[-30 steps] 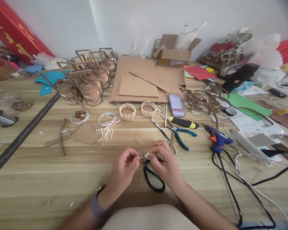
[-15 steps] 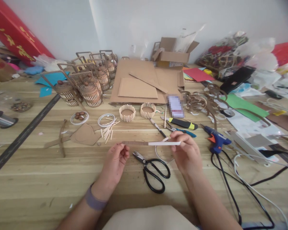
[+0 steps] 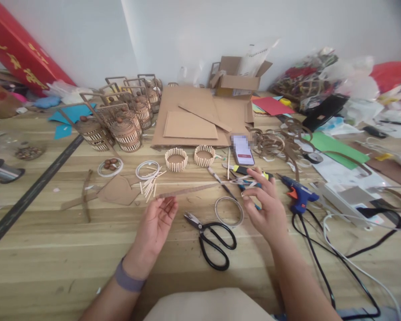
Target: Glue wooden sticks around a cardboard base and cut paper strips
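Note:
My left hand (image 3: 157, 222) is palm up, its fingertips pinching the left end of a long thin brown cardboard strip (image 3: 194, 190). The strip runs rightwards and slightly up over the wooden table (image 3: 53, 249). My right hand (image 3: 263, 206) is raised at the strip's right end, thumb and forefinger pinched on a thin white backing strip (image 3: 245, 180), the other fingers spread. Black scissors (image 3: 211, 237) lie on the table between my hands. A white ring (image 3: 229, 211) lies beside my right hand.
A blue glue gun (image 3: 300, 196) with black cables, blue pliers (image 3: 254, 185), a yellow-black knife (image 3: 254, 172) and a phone (image 3: 243, 151) lie right of centre. Two stick-rimmed rings (image 3: 176, 159), loose sticks (image 3: 149, 183), cardboard sheets (image 3: 190, 120) and small woven baskets (image 3: 122, 127) sit behind.
My hands moved apart from above the scissors, stretching the strip out. The white backing has come off the strip's right part, and my right hand has lifted up and to the right.

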Available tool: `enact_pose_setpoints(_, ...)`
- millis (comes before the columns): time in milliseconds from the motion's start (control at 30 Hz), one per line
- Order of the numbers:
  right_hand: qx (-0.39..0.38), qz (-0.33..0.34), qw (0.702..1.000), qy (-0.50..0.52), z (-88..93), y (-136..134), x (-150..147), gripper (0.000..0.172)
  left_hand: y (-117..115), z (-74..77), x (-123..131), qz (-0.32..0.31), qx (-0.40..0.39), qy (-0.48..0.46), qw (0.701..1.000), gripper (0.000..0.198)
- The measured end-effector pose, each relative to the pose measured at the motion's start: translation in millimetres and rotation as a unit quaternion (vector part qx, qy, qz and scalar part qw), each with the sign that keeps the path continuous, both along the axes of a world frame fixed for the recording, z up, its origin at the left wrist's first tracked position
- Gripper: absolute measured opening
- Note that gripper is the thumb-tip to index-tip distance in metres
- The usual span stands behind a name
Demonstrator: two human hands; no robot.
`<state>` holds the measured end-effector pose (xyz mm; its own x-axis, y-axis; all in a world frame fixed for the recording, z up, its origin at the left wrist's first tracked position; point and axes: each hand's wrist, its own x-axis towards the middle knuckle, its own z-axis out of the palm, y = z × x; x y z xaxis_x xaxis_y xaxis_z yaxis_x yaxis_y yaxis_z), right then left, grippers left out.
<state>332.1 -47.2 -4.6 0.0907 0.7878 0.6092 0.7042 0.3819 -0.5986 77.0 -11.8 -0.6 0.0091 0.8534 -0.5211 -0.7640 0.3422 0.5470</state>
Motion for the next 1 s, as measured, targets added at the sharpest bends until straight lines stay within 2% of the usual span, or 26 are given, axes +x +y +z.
enact_pose_setpoints(67,0.004,-0.062,0.995,-0.076,-1.1,-2,10,0.01,0,4.6,0,-0.005,-0.009,-0.02,1.0,0.025)
enact_pose_setpoints(200,0.019,-0.157,0.977,-0.145,0.5,-2,32,0.011,-1,10.4,-3,-0.013,-0.025,-0.055,0.998,0.036)
enact_pose_setpoints(367,0.014,-0.23,0.94,-0.25,4.2,7,73,0.014,2,6.3,-10,-0.024,-0.011,-0.101,0.995,0.052)
enact_pose_setpoints(500,-0.02,-0.306,0.911,-0.276,14.9,18,108,0.015,4,1.2,-15,-0.04,0.019,-0.128,0.991,0.058)
enact_pose_setpoints(600,-0.092,-0.367,0.891,-0.251,28.4,25,130,0.011,4,-1.5,-17,-0.037,0.043,-0.147,0.988,0.058)
enact_pose_setpoints(733,-0.206,-0.339,0.897,-0.196,43.4,33,138,0.045,3,-4.7,-18,-0.044,0.043,-0.163,0.985,0.056)
enact_pose_setpoints(767,-0.213,-0.332,0.899,-0.19,45.5,33,133,0.047,3,-5.4,-18,-0.048,0.039,-0.167,0.984,0.055)
enact_pose_setpoints(833,-0.203,-0.326,0.904,-0.185,48.2,32,110,0.037,3,-6.3,-18,-0.056,0.033,-0.178,0.982,0.053)
enact_pose_setpoints(900,-0.177,-0.293,0.922,-0.183,50.5,27,71,0.023,3,-6.1,-17,-0.06,0.028,-0.182,0.981,0.051)
enact_pose_setpoints(933,-0.154,-0.239,0.941,-0.182,51.9,23,48,0.018,3,-5.6,-17,-0.06,0.023,-0.18,0.982,0.051)
enact_pose_setpoints(967,-0.089,-0.142,0.97,-0.177,53.3,19,23,0.015,3,-4.8,-17,-0.059,0.017,-0.175,0.983,0.051)
enact_pose_setpoints(1000,-0.026,-0.05,0.982,-0.181,54.5,16,-1,0.013,3,-3.9,-16,-0.058,0.012,-0.17,0.984,0.05)
